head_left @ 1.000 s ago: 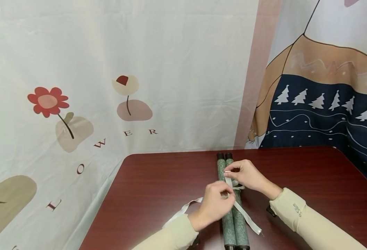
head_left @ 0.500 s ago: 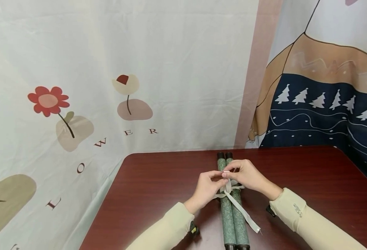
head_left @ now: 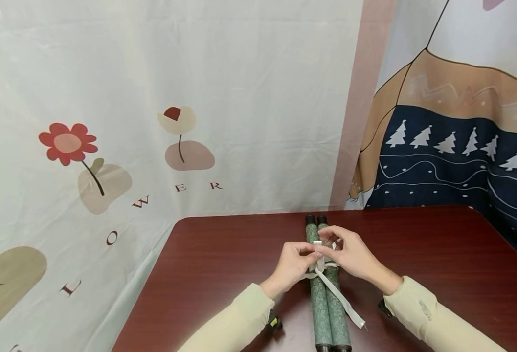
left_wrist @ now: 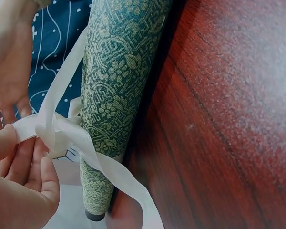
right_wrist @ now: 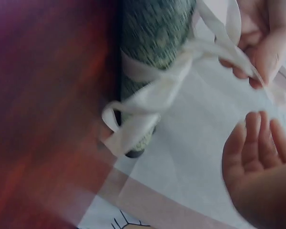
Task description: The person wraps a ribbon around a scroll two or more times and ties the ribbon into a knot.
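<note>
Two green patterned scroll rolls (head_left: 321, 303) with black end caps lie side by side, pointing away from me. A white ribbon (head_left: 342, 300) is wrapped around their far half, with one loose end trailing over the right roll. My left hand (head_left: 286, 268) pinches a looped part of the ribbon between thumb and fingers just above the rolls; the left wrist view shows this ribbon (left_wrist: 50, 112) in its grip. My right hand (head_left: 350, 254) is close beside it, its thumb at the left fingertips. In the right wrist view the right hand's fingers (right_wrist: 252, 143) are spread from the thumb, without ribbon between them.
The dark red tabletop (head_left: 223, 259) extends to both sides of the rolls. Behind its far edge hangs a white cloth (head_left: 258, 107) printed with flowers and letters. A navy cloth with trees (head_left: 452, 161) hangs at the right. Wrist cameras (head_left: 274, 321) sit under both sleeves.
My left hand has moved up and forward along the rolls to the right hand and taken the ribbon there. The right hand has let go and parted its fingers.
</note>
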The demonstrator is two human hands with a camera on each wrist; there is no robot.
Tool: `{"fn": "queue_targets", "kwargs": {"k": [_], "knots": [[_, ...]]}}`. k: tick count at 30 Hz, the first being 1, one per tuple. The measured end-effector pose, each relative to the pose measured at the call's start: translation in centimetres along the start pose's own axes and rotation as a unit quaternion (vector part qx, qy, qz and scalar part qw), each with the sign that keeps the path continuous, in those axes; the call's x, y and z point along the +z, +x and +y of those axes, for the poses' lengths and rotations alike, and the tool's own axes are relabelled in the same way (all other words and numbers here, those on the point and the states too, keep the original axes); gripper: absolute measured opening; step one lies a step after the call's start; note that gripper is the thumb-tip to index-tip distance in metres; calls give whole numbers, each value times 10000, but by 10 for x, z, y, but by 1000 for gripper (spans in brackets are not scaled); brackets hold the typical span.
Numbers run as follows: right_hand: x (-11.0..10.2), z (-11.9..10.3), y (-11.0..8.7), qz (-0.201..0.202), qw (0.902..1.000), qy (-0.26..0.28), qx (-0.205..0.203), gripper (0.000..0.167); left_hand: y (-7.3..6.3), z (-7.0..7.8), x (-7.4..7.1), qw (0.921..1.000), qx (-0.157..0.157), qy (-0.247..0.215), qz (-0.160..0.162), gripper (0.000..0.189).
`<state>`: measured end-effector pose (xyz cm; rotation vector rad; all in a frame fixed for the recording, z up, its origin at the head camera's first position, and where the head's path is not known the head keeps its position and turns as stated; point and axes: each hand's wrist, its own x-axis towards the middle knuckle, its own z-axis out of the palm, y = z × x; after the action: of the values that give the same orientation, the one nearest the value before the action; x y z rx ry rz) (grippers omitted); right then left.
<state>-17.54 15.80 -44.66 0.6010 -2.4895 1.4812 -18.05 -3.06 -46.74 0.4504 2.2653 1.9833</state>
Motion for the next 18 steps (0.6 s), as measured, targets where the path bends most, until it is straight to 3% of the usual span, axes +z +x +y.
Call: {"fn": "queue_targets", "kwargs": {"k": [4,7,12,18], "knots": [[3,0,-16,225,9989,-384,151,12,-1,0,0,9999,-100,-118,-4,11],[4,-2,-27,55,9943,-1051,149,19,-3,0,0,9996,-201,-211,-19,14],[8,-4,-42,-440,9779,-2044,41,19,-3,-1,-1,9999,-77,-89,52,12],[16,-3,-53,-597,9550,-2850,-567,34,-4,-2,-2,9999,-78,23,121,11]]}}
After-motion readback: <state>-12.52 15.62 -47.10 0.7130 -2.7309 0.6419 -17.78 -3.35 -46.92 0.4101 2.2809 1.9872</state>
